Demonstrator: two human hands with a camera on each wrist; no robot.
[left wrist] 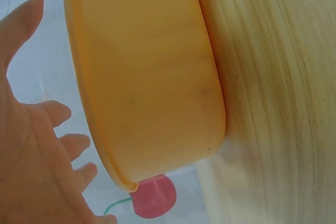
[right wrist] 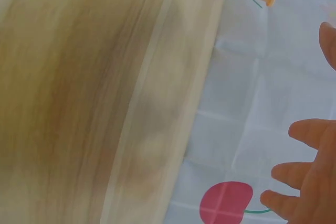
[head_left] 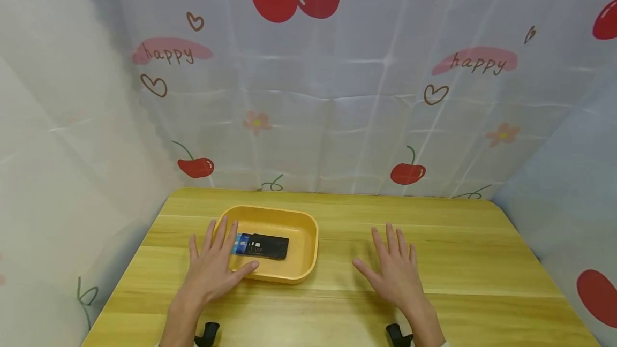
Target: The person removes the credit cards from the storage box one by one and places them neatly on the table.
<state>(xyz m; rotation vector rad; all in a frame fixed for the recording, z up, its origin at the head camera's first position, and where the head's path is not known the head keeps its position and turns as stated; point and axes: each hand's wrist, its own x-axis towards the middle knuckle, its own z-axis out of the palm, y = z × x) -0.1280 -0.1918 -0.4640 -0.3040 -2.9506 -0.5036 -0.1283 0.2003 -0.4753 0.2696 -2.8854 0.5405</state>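
Where the left hand (head_left: 212,269) rests, a black card (head_left: 267,246) reads "VIP".

Two bare hands, left hand (head_left: 212,269) and right hand (head_left: 395,272), with bare forearms; no rings, watch or gloves are visible. At each wrist, near the lower frame edge, a small black mount (head_left: 207,333) projects. A pale sleeve edge shows at the right forearm's end.
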